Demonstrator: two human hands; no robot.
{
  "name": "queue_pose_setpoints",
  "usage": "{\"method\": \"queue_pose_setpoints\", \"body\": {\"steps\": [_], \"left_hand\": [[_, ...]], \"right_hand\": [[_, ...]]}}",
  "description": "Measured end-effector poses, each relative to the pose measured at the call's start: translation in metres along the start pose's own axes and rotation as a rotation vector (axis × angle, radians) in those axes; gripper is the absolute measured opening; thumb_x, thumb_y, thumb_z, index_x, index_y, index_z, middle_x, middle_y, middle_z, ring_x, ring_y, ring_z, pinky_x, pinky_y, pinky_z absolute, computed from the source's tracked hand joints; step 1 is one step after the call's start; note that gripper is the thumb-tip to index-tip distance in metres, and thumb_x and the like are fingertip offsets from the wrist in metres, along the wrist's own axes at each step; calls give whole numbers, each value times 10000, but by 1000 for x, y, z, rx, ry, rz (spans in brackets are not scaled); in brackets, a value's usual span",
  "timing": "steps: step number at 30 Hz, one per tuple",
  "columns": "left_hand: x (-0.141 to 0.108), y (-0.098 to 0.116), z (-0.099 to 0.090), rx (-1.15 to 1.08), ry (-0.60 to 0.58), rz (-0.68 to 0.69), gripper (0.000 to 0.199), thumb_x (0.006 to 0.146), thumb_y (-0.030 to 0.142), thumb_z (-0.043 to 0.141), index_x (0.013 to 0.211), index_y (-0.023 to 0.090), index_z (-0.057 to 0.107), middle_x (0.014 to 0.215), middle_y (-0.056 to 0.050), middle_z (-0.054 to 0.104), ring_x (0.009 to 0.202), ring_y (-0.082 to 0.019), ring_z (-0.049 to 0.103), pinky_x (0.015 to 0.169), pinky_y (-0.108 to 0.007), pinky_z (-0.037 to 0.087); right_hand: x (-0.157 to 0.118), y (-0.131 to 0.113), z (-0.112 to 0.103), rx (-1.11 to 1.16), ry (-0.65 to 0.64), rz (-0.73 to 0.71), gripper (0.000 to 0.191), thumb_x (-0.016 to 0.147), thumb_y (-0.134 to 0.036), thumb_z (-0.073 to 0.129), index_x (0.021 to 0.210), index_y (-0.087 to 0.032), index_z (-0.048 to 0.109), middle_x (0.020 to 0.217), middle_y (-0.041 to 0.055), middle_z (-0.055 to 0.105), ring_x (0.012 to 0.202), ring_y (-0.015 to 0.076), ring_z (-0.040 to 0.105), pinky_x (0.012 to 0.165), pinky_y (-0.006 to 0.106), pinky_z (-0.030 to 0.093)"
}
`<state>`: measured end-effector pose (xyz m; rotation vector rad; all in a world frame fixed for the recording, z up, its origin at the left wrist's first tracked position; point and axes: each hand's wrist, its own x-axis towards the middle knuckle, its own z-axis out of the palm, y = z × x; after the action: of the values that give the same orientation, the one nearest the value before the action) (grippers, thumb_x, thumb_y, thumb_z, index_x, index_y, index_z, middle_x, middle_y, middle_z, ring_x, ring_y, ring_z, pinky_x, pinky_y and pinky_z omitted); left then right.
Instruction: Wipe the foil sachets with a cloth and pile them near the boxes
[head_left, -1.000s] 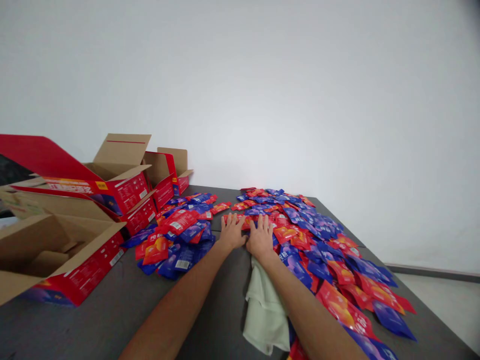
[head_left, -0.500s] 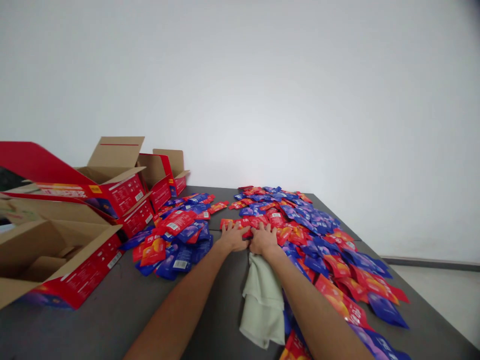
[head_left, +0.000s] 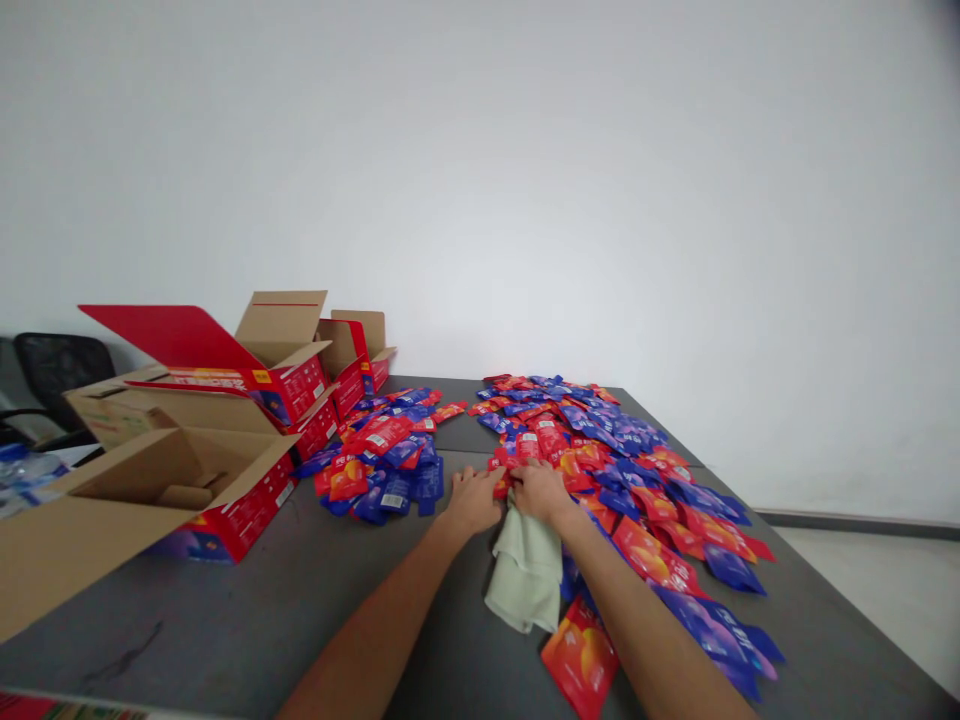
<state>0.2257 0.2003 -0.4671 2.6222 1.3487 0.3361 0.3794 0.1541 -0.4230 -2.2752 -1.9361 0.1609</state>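
Note:
Red and blue packets (head_left: 607, 430) lie in a long heap over the table's right side, and a smaller pile of packets (head_left: 382, 436) is left of centre. At the near left edge of the long heap, my left hand (head_left: 475, 500) touches a red packet (head_left: 499, 478), its fingers curled forward. My right hand (head_left: 538, 490) is beside it on the red packets; how firmly it grips is hidden. Under the right wrist a pale green cloth (head_left: 526, 572) lies crumpled on the table.
Open red cardboard boxes (head_left: 251, 510) stand along the left, flaps spread. Behind them is a black chair (head_left: 64, 370). Clear plastic bottles (head_left: 26, 470) show at the far left. The grey table (head_left: 247, 620) meets a white wall at the back.
Both hands have come nearer, drawing red packets a little toward me. The view has shifted, so the boxes appear further right and the chair and bottles show at left.

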Motion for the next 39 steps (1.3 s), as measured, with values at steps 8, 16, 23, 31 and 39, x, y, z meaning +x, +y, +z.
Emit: {"method": "queue_pose_setpoints", "body": {"steps": [8, 16, 23, 31, 39], "left_hand": [[-7, -13, 0, -106, 135, -141, 357, 958, 251, 350, 1050, 189, 690, 1049, -145, 724, 1092, -296, 598, 937, -423, 416], [2, -37, 9, -805, 388, -193, 382, 972, 404, 378, 874, 166, 660, 880, -62, 710, 806, -184, 636, 721, -274, 450], [-6, -23, -3, -1801, 197, -181, 550, 711, 232, 660, 1256, 186, 611, 1105, -84, 717, 816, -171, 674, 737, -283, 510], [-16, -14, -9, -1804, 113, 35, 923, 501, 2, 526, 1400, 214, 533, 1359, -108, 632, 1176, -259, 621, 951, -353, 510], [-21, 2, 0, -1753, -23, 119, 876, 527, -25, 543, 1369, 216, 575, 1418, -98, 592, 1309, -285, 537, 1094, -424, 425]], "right_hand": [[-41, -26, 14, -43, 57, 94, 607, 851, -606, 561, 1219, -128, 628, 1210, 243, 633, 1156, 391, 564, 932, 489, 427], [-33, -33, 37, 81, 143, -4, 391, 832, -173, 536, 1219, -166, 587, 1155, 163, 623, 1076, 283, 581, 911, 366, 447], [-23, -36, 21, 372, 341, -291, 432, 886, -191, 477, 1308, -216, 571, 1113, 94, 589, 1062, 229, 540, 962, 316, 439], [-38, -46, 39, 410, 374, -377, 394, 943, -198, 417, 1264, -261, 637, 1261, 103, 512, 1172, 238, 488, 1005, 344, 425], [-26, -15, 27, 373, 586, -101, 442, 980, -253, 400, 1378, -287, 590, 1415, 108, 461, 1240, 286, 440, 1068, 445, 381]]}}
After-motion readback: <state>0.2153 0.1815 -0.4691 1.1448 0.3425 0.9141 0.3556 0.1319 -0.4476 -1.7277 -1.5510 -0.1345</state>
